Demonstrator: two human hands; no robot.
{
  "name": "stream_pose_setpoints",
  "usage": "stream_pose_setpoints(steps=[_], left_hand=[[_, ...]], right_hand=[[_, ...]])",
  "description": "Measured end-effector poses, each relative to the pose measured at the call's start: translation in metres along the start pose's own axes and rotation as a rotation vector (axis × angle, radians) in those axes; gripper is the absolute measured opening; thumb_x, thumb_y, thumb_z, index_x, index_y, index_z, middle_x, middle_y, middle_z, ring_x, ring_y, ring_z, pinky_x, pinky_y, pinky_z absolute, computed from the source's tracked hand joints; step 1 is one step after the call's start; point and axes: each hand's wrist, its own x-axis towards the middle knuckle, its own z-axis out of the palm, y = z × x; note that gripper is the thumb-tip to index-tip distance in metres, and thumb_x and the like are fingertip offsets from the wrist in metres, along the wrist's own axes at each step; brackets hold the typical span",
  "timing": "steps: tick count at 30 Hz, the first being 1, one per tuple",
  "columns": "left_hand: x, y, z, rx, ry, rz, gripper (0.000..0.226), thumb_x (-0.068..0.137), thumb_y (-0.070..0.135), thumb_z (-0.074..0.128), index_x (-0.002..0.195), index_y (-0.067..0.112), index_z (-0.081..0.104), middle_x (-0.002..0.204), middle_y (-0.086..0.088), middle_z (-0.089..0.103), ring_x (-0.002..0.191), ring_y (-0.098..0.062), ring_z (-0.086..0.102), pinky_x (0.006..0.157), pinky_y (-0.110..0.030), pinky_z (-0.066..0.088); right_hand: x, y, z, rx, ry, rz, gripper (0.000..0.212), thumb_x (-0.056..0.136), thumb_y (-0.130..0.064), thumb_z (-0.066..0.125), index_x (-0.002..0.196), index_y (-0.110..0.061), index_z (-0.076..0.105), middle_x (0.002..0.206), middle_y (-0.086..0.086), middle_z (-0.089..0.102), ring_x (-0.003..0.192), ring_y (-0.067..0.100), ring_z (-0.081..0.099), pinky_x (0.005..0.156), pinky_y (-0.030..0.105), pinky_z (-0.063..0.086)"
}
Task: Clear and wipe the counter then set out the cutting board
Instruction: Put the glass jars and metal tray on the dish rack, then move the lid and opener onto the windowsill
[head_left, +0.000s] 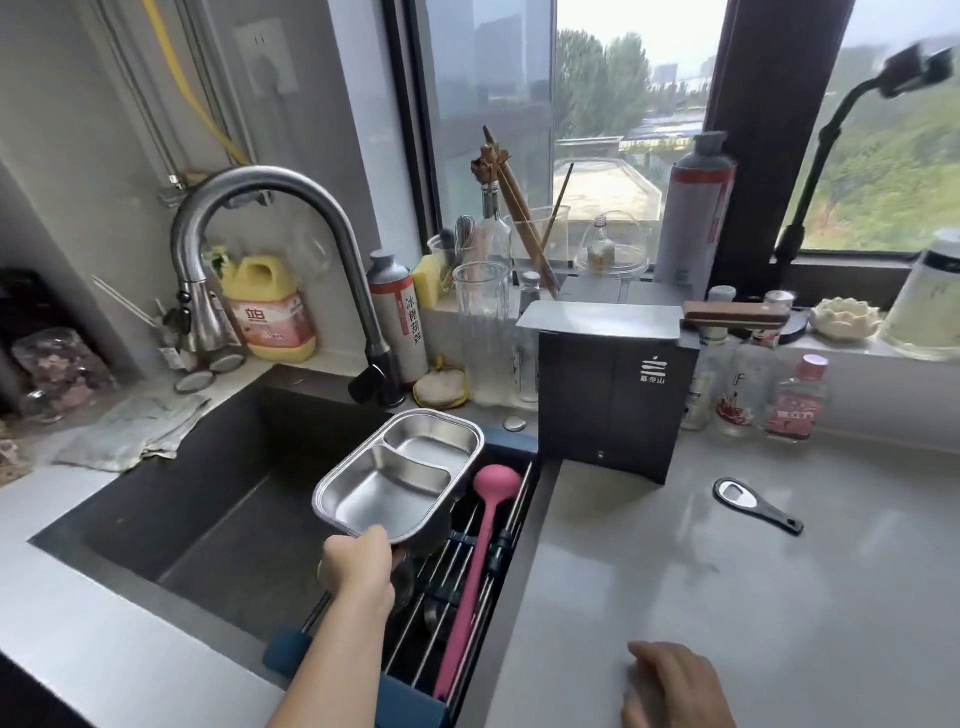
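Grey stone counter (753, 597) runs along a window sill crowded with bottles and jars, with a dark sink (208, 493) sunk into it at the left under a curved steel faucet (270, 218). Across the sink's right side lies a drying rack (467, 587) of steel rods with blue end pieces.

The left hand (358, 564) is clamped on the near rim of a two-compartment steel tray (400, 473), fingers curled under its edge. The tray sits above the rack's far end, open side up and tilted slightly, its long axis running from near-left to far-right, toward the window. Just beside it on the rack lies a pink ladle (480, 561), bowl at the far end, handle pointing back toward the person.

The right hand (675, 686) rests low on the counter at the frame's bottom edge, fingers loosely apart, holding nothing.

A cutting board cannot be made out with certainty. A black bottle opener (756, 505) lies flat on the counter, well apart from both hands, its handle pointing near-right. Behind it stands a black box (613, 400) with a white logo and small characters too fine to read. The yellow detergent jug (270, 306) by the faucet carries the brand 立白. A white canister (400, 322) reads 冰糖葫芦 vertically. A crumpled cloth (135, 431) lies left of the sink.
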Motion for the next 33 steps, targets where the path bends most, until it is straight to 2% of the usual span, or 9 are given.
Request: stream_pose_setpoints(steps=[5,9,11,13,17,22,26,31,33], left_hand=[[-0.001,-0.002,0.019,-0.021,0.002,-0.018,0.010,0.073,0.005,0.054,0.064,0.002,0.052,0.080,-0.015,0.062,0.077,-0.037,0.065,0.078,-0.046,0.055],[-0.004,-0.005,0.020,0.053,0.016,0.023,0.029,0.078,0.024,0.062,0.082,-0.005,0.064,0.089,-0.020,0.069,0.084,-0.036,0.065,0.077,-0.039,0.051],[-0.002,-0.007,0.020,0.041,-0.020,0.043,0.035,0.078,0.029,0.065,0.082,-0.005,0.064,0.083,-0.017,0.069,0.083,-0.035,0.067,0.077,-0.039,0.052],[-0.002,-0.010,0.019,0.038,-0.036,0.058,0.041,0.073,0.032,0.070,0.082,-0.006,0.059,0.078,-0.013,0.065,0.081,-0.035,0.068,0.079,-0.043,0.055],[-0.020,-0.021,0.014,0.159,-0.016,0.168,0.053,0.067,0.030,0.076,0.096,0.014,0.034,0.100,-0.012,0.049,0.086,-0.030,0.051,0.074,-0.039,0.047],[-0.072,-0.043,0.019,0.278,-0.292,0.411,0.044,0.070,0.019,0.072,0.097,0.018,0.037,0.077,-0.002,0.049,0.069,-0.022,0.051,0.060,-0.032,0.040],[-0.126,-0.066,0.036,0.375,-0.628,0.506,0.034,0.070,0.014,0.073,0.090,0.023,0.047,0.077,-0.003,0.056,0.070,-0.015,0.056,0.060,-0.024,0.039],[-0.189,-0.089,0.059,0.471,-0.932,0.625,0.042,0.066,0.007,0.074,0.078,0.037,0.047,0.074,-0.001,0.059,0.068,-0.018,0.060,0.061,-0.024,0.043],[-0.210,-0.096,0.066,0.502,-1.015,0.684,0.045,0.064,0.005,0.074,0.079,0.038,0.048,0.072,-0.001,0.060,0.060,-0.013,0.059,0.055,-0.014,0.041]], right_hand=[[-0.001,-0.001,0.001,-0.028,0.048,-0.021,0.041,0.071,-0.024,0.038,0.061,-0.001,0.071,0.058,0.012,0.067,0.068,0.014,0.042,0.062,0.019,0.039],[-0.001,0.002,0.002,-0.036,0.013,0.010,0.022,0.043,-0.006,0.059,0.062,-0.002,0.071,0.060,0.012,0.068,0.069,0.013,0.043,0.076,0.004,0.031],[-0.003,0.006,0.004,-0.055,0.008,-0.016,0.024,0.048,-0.011,0.057,0.065,-0.001,0.071,0.062,0.011,0.069,0.070,0.013,0.043,0.080,0.004,0.028],[-0.004,0.009,0.004,-0.063,-0.011,-0.022,0.031,0.055,-0.021,0.050,0.068,-0.003,0.071,0.065,0.010,0.068,0.071,0.012,0.043,0.080,0.005,0.029],[-0.007,0.012,0.005,-0.081,-0.031,-0.019,0.029,0.056,-0.020,0.052,0.072,-0.003,0.070,0.068,0.011,0.069,0.074,0.013,0.043,0.070,0.016,0.040],[-0.011,0.009,0.000,-0.033,-0.070,0.051,0.026,0.054,-0.010,0.060,0.077,-0.003,0.071,0.073,0.011,0.069,0.078,0.012,0.045,0.070,0.020,0.042],[-0.019,0.025,-0.026,0.127,-0.057,0.239,0.040,0.061,0.012,0.069,0.097,-0.006,0.069,0.086,0.005,0.068,0.090,0.006,0.049,0.082,0.003,0.037],[-0.037,0.057,-0.104,-0.127,0.187,0.306,0.018,0.067,-0.009,0.065,0.083,-0.008,0.071,0.082,0.000,0.068,0.085,0.010,0.047,0.077,0.023,0.042],[-0.042,0.075,-0.138,-0.310,0.381,0.361,0.033,0.065,-0.028,0.054,0.081,-0.006,0.072,0.082,0.011,0.069,0.088,0.020,0.046,0.079,0.030,0.038]])
